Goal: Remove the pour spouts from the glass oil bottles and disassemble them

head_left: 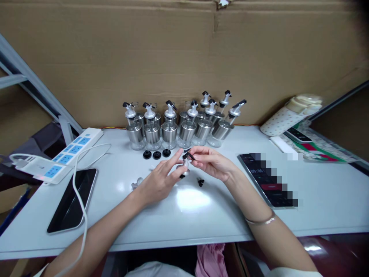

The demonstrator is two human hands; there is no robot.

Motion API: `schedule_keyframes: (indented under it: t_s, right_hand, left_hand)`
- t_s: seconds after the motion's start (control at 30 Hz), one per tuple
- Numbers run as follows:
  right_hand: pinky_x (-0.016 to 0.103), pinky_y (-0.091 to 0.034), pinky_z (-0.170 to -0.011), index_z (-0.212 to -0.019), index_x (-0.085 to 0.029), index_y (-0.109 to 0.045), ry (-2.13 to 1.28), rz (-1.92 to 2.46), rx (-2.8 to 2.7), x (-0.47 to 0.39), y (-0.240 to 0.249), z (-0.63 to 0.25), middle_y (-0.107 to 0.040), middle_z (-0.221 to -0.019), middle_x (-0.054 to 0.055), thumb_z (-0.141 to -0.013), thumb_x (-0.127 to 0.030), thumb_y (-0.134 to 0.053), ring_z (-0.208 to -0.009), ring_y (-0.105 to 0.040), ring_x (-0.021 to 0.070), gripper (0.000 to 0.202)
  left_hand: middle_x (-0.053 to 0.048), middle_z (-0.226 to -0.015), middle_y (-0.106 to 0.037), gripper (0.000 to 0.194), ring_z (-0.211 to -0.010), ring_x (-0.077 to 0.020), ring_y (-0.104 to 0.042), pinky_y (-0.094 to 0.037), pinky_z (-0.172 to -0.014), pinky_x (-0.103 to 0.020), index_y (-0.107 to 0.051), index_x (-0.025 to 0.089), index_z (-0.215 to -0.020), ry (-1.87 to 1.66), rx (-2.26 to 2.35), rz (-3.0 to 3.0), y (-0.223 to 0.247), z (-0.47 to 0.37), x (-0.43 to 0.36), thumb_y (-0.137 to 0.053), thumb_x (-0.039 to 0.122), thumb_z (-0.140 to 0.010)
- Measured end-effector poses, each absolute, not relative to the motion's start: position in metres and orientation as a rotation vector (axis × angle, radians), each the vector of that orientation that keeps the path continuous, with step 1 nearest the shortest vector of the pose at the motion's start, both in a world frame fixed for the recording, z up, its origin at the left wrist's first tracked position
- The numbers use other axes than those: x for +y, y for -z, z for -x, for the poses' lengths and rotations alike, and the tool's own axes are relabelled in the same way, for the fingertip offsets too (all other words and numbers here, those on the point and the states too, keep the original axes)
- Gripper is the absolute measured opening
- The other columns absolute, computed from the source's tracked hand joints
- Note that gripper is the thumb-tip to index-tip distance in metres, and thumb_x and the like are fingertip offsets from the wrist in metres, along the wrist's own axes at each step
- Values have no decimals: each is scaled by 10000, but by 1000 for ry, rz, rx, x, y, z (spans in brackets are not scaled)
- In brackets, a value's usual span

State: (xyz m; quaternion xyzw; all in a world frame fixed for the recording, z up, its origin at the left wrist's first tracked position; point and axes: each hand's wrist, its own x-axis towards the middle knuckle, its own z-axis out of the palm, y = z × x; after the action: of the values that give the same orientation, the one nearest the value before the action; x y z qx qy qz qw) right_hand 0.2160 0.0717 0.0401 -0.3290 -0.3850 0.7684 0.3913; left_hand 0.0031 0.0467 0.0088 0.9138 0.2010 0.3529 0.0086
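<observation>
Over the middle of the table, my left hand [158, 181] grips a silver bottle pourer [186, 166] between thumb and fingers. My right hand [211, 162] pinches the black flip cap [189, 156] at the pourer's top. Whether the cap is fixed to the spout I cannot tell. Small black parts [201, 182] lie below my right hand. Beside my left wrist are silver pourer pieces [136, 184], partly covered by the hand. Three black ribbed stoppers [157, 155] sit in a row beyond my left hand.
Several glass and steel oil bottles [169, 132], many topped with pourers, stand against the cardboard wall [115, 57]. At left are a power strip [70, 154], a white cable [75, 184] and a dark phone [73, 200]. A phone with a timer [268, 182] and a dotted flask [284, 117] lie right.
</observation>
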Motion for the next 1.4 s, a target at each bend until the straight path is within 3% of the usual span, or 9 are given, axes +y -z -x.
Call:
schedule_keyframes:
  t_s: [0.4,0.93,1.23,1.4]
  right_hand:
    - [162,-481,-554,-740,-162,-684,-1895,900,-1030,71,-41,-216,-632,-654,-39,-611,-156,-789,-530,-547,35,167]
    - [150,-478,-546,-700,-154,-693,-1891,880,-993,71,-45,-213,-629,-618,-37,-576,-151,-816,-566,-595,54,176]
    - [113,-492,-567,-784,-150,-715,-1960,763,-1033,71,-39,-212,-681,-639,-19,-636,-151,-797,-550,-604,33,170]
    - [114,-513,-628,-781,-147,-717,-2025,692,-996,68,-40,-211,-685,-702,-24,-625,-132,-805,-606,-624,30,180]
  left_hand:
    - [-254,-1417,-393,416,-1215,-220,-530,-431,-916,-386,-366,147,-1234,-974,708,-3082,-12,-3,46,-332,-39,-863]
    - [-299,-1355,-442,230,-1121,-237,-592,-441,-852,-377,-395,118,-1158,-1073,747,-3067,-14,-5,47,-387,83,-931]
    - [-287,-1316,-473,206,-1195,-246,-525,-452,-843,-381,-384,118,-1155,-1154,759,-2947,-14,-4,45,-378,172,-957]
    - [-252,-1275,-503,260,-1316,-261,-399,-447,-868,-393,-347,122,-1215,-1224,649,-2821,-11,-5,44,-338,224,-976]
